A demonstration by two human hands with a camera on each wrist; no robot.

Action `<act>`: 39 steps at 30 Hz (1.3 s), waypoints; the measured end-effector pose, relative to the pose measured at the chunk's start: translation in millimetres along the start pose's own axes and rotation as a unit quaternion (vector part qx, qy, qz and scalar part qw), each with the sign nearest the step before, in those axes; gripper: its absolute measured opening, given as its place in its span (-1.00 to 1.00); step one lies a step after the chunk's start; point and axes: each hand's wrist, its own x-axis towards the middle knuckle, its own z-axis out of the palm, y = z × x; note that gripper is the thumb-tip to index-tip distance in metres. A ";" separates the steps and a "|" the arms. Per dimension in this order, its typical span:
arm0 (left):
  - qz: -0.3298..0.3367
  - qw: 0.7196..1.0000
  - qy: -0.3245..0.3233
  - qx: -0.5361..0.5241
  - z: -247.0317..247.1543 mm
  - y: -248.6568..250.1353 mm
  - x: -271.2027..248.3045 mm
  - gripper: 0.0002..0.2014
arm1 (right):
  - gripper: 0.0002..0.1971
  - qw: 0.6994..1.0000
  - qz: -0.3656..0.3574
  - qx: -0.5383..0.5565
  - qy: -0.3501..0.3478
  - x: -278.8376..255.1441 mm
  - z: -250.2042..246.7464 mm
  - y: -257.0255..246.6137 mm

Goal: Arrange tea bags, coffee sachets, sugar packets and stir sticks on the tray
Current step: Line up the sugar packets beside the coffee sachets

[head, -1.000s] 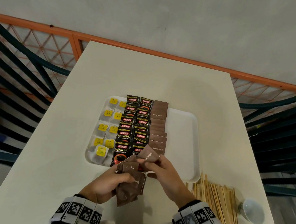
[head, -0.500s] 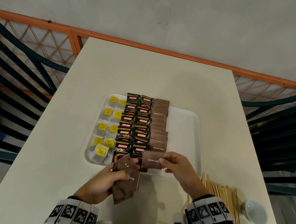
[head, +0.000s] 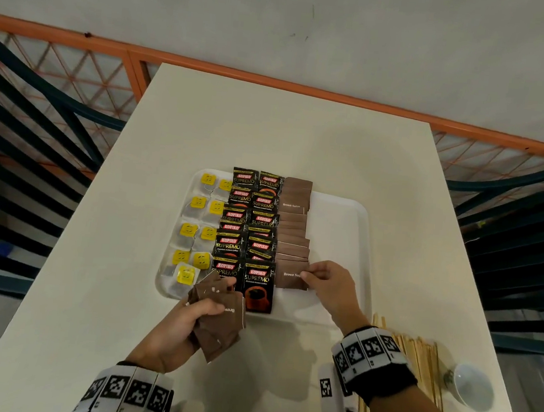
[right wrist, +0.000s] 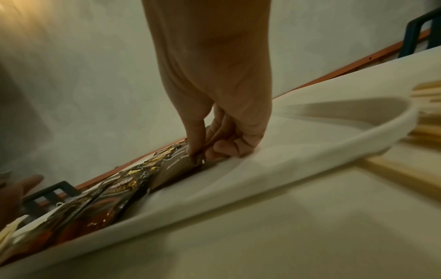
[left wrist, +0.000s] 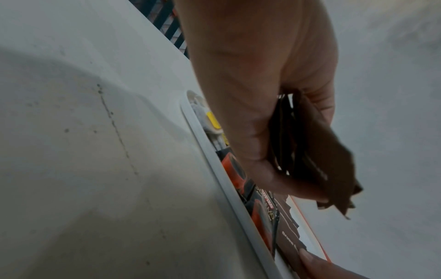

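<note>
Over the tray point(head: 344, 232), right hand point(head: 331, 283) pinches a sugar packet point(head: 290, 275).

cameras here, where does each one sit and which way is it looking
Head: high, looking down at the tray; shows both forearms and wristbands.
Left wrist: low beside the left hand, which grips brown sugar packets.
Right wrist: low behind the right hand, which pinches one packet.
All three show the tray and the coffee sachets.

Cream table point(head: 289, 147), two white bowls point(head: 472, 386), dark chairs point(head: 527, 230).
</note>
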 end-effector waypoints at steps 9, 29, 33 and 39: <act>0.005 1.000 -0.003 -0.011 2.9 -2.5 2.1 -0.51 | -0.78 0.997 -0.029 -0.066 0.038 -9.7 3.5 -9.7; 0.015 0.999 0.036 -0.033 8.9 -3.9 1.0 -0.54 | -0.76 0.965 -0.197 -0.013 -0.173 -58.5 20.9 -32.4; 0.021 0.999 0.038 -0.021 13.6 -0.7 2.5 -0.62 | -0.65 0.952 -0.212 -0.037 -0.219 -65.5 21.8 -26.1; 0.009 1.000 0.028 -0.005 15.2 -0.4 0.7 -0.56 | -0.88 0.948 -0.102 0.059 -0.296 -72.3 17.9 -31.4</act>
